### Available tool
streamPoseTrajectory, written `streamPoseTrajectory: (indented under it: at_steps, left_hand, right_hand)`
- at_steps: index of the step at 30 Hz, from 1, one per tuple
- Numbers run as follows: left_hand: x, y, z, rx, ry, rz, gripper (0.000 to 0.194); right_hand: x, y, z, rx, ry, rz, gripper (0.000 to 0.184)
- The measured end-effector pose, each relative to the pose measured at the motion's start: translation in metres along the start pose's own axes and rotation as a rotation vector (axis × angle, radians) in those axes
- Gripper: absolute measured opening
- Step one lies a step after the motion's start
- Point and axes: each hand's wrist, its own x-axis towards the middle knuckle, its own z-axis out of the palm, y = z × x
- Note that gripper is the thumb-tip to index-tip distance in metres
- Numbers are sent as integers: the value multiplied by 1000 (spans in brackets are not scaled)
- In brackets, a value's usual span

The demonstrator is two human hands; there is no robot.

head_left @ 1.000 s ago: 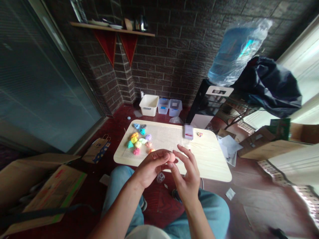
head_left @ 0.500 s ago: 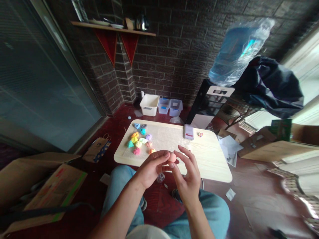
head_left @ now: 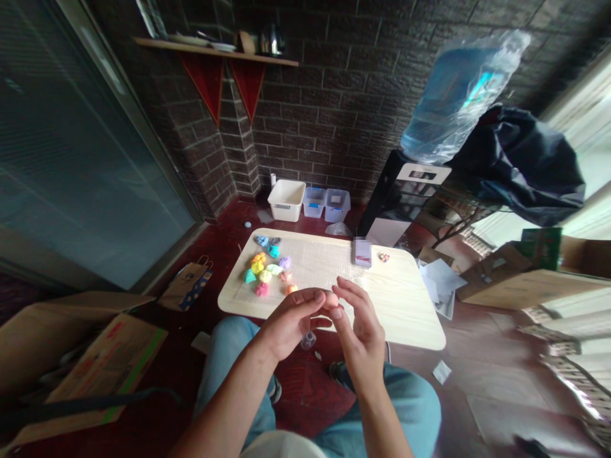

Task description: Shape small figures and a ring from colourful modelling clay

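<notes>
Well, our left hand (head_left: 291, 321) and right hand (head_left: 363, 337) are both curled and grasping, not clenched, with a small peach-pink ball of modelling clay (head_left: 330, 300) pinched between them above the surface, mostly hidden by the fingers. We judge it light and soft, likely to dent under a hard squeeze and a little tacky rather than slippery, so we would cradle it with spread fingertips instead of pressing from one point. Below our hands, a clear bubble-textured sheet (head_left: 305, 270) lies on the pale wood-grain surface (head_left: 410, 312), carrying a scatter of crumpled clay lumps (head_left: 261, 273) in blue, yellow, green, pink and lilac, matte and rough-edged. Near the far edge sit a blurred flat rectangular object (head_left: 363, 252) and a tiny multicoloured bit of clay (head_left: 384, 257). A small clear plastic pot (head_left: 308, 340) shows below the surface's near edge, between our jeans (head_left: 229, 356).
</notes>
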Motion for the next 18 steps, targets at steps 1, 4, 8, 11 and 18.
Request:
streamPoseTrajectory:
  at_steps: [1, 4, 8, 11, 18]
  left_hand:
    - [1, 1, 2, -21, -4, 1, 14]
    - [4, 6, 11, -167, 8, -18, 32]
    - [11, 12, 24, -439, 39, -44, 56]
    - [17, 8, 28, -471, 31, -42, 48]
    - [27, -4, 28, -458, -1, -55, 41]
  right_hand:
    - [0, -1, 1, -3, 3, 5, 23]
    - [1, -3, 4, -81, 31, -32, 20]
    - [-1, -3, 12, -330, 12, -203, 20]
    - [-4, -2, 15, -490, 6, -232, 21]
    - [17, -11, 11, -317, -5, -110, 47]
